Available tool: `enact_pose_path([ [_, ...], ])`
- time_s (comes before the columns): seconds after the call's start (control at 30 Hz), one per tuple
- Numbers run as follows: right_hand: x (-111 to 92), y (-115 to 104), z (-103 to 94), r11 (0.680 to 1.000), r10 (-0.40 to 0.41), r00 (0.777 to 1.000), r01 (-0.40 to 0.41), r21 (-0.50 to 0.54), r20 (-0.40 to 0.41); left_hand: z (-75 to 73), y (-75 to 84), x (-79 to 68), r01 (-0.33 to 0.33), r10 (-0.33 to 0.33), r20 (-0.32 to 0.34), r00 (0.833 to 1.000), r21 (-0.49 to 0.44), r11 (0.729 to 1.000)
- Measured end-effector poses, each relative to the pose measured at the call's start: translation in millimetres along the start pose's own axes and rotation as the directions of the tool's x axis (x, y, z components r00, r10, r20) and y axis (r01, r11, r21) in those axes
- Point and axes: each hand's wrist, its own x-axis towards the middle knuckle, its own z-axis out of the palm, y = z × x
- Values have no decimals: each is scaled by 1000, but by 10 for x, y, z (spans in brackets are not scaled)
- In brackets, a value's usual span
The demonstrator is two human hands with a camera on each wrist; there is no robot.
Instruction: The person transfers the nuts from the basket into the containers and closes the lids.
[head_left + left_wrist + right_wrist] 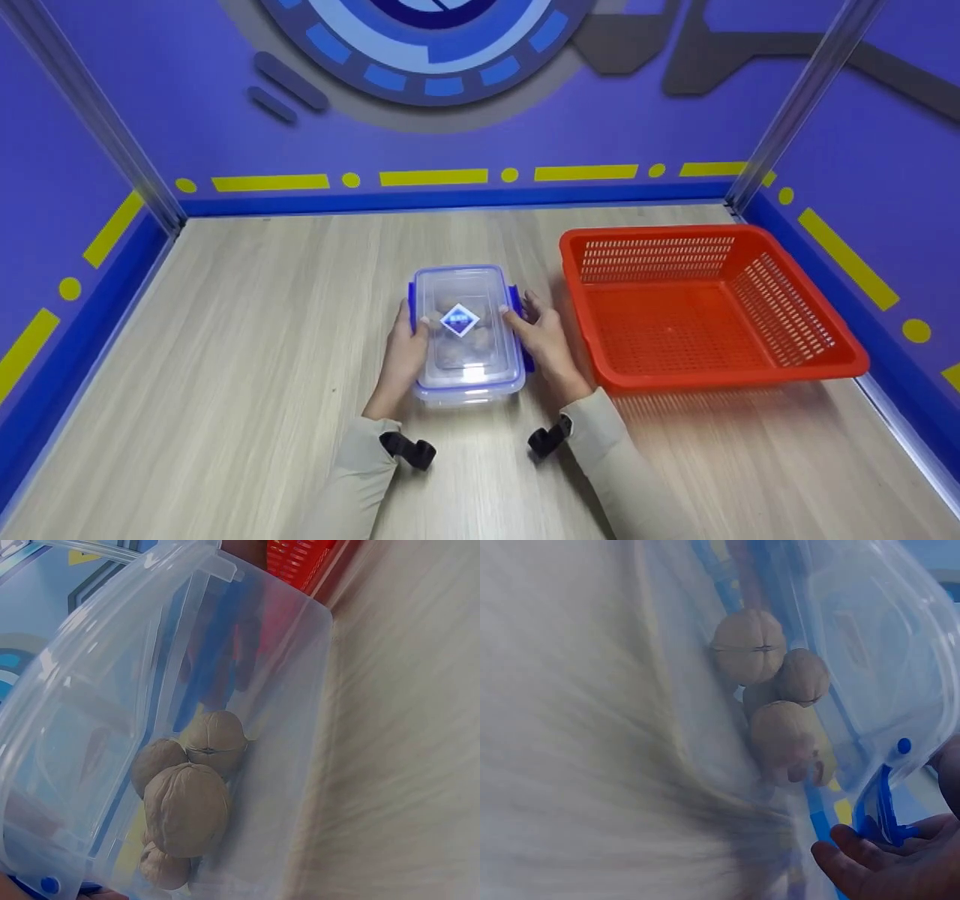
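A clear plastic food container with a blue-edged lid stands on the table, a diamond-shaped label on its lid. Several walnuts lie inside, visible through the walls in both wrist views. My left hand holds the container's left side, thumb on the lid edge. On the opposite side, my right hand rests its thumb on the lid, its fingers round the outside of a blue latch. That latch sticks outward from the wall. How the left fingers lie on the far side is mostly hidden.
A red perforated plastic basket stands just right of my right hand. Blue and purple panels with yellow marks enclose the wooden table at the back and both sides.
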Motion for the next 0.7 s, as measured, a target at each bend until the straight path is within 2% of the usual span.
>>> enact_pose_path([
  [0.17, -38, -136, -8, 999, -14, 1000, 14, -31, 20, -6, 4, 2, 1, -1, -2, 1000, 2, 1000],
  [0.37, -12, -133, 6, 997, -76, 995, 76, 2, 59, 1, 3, 8, -11, 11, 2, 1000, -9, 1000],
  [0.43, 12, -97, 14, 998, -59, 996, 58, 19, 69, 2, 3, 10, -9, 9, 0, 1000, -10, 1000],
  [0.57, 15, -75, 36, 998, 47, 996, -49, 30, 76, 0, 1, 12, -5, 5, -1, 1000, -15, 1000],
  [0.63, 7, -70, 60, 997, 82, 993, -82, -6, 83, 1, -3, 11, -6, 6, -3, 1000, -18, 1000],
  [0.7, -5, -75, 95, 995, 79, 993, -73, -64, 90, 2, -6, 6, -6, 6, -7, 1000, -21, 1000],
])
